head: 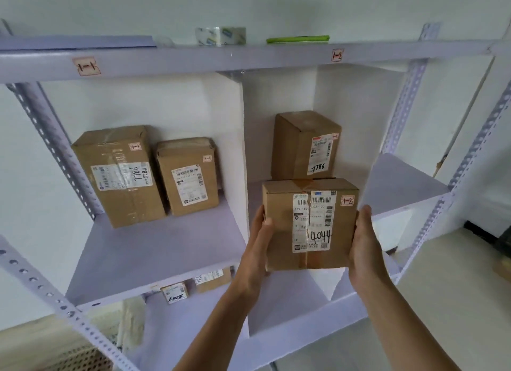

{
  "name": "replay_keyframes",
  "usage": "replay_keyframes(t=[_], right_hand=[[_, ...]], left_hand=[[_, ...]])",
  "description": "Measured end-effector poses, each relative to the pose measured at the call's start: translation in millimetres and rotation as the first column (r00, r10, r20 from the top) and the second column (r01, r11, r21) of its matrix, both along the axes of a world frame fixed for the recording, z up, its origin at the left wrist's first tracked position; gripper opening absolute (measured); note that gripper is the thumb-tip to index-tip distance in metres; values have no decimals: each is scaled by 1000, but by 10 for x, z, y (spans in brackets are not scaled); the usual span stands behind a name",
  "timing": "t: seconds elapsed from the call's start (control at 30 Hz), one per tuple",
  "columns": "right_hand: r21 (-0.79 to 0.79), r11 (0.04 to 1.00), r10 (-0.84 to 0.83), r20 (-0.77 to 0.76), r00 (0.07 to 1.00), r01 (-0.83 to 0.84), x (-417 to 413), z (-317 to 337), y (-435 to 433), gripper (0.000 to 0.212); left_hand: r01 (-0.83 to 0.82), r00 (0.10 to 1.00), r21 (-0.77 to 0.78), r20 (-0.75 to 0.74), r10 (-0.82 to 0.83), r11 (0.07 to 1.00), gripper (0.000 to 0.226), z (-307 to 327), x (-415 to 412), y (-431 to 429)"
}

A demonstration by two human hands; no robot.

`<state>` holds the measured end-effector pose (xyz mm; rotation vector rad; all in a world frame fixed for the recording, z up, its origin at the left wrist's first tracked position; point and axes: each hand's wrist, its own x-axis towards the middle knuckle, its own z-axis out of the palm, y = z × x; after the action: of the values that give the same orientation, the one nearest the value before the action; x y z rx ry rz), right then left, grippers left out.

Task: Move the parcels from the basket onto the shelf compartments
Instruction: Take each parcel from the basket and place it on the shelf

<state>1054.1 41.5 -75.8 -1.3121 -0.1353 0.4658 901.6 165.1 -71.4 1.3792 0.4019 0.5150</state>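
Note:
I hold a brown cardboard parcel marked "4044" with a "1-2" sticker at the mouth of the right shelf compartment. My left hand grips its left side and my right hand grips its right side. Behind it, deeper in the same compartment, stands another parcel marked "7786". The left compartment, labelled "1-1", holds two upright parcels: a larger one and a smaller one. The shelf board is pale lilac. The basket is only partly seen at the lower left.
A white divider separates the two compartments. A tape roll and a green flat object lie on the top board. Two small parcels sit on the shelf below. Perforated metal uprights frame the rack.

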Motion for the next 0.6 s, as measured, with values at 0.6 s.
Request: replay_keyframes(t=[0.6], right_hand=[[83,835,550,-78,832,-544,992,-247,650,88]], left_hand=[[-680,732,-90,-43,679,728,71,58,1033,-235]])
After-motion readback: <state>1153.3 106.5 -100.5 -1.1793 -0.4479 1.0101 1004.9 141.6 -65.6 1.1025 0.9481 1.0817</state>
